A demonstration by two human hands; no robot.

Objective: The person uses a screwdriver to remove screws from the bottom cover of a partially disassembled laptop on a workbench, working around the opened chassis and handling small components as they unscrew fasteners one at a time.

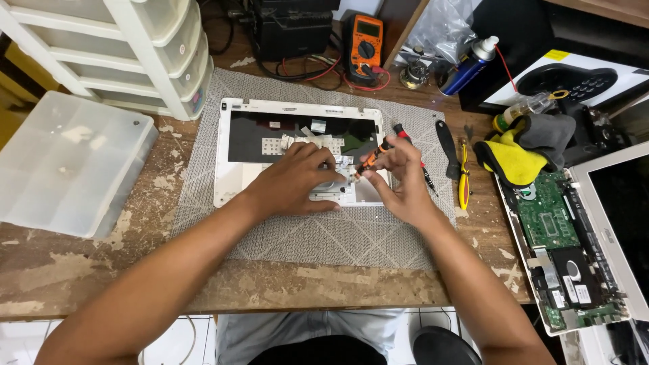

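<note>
Laptop palmrest cover (233, 155), white plastic and turned inner side up, lies on the grey mat (324, 236) in the middle of the worn table (88, 270). It looks light, thin and likely to flex or crack, so it is best held by its rim, clear of the ribbon cables. The left hand (291, 182) presses flat on its near edge, fingers together, while the right hand (399, 179) pinches an orange screwdriver (377, 152), tip down to the cover.

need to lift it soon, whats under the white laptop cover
The white laptop cover lies on a grey woven mat, which rests on the worn wooden table. Anything directly beneath the cover is hidden.
</note>
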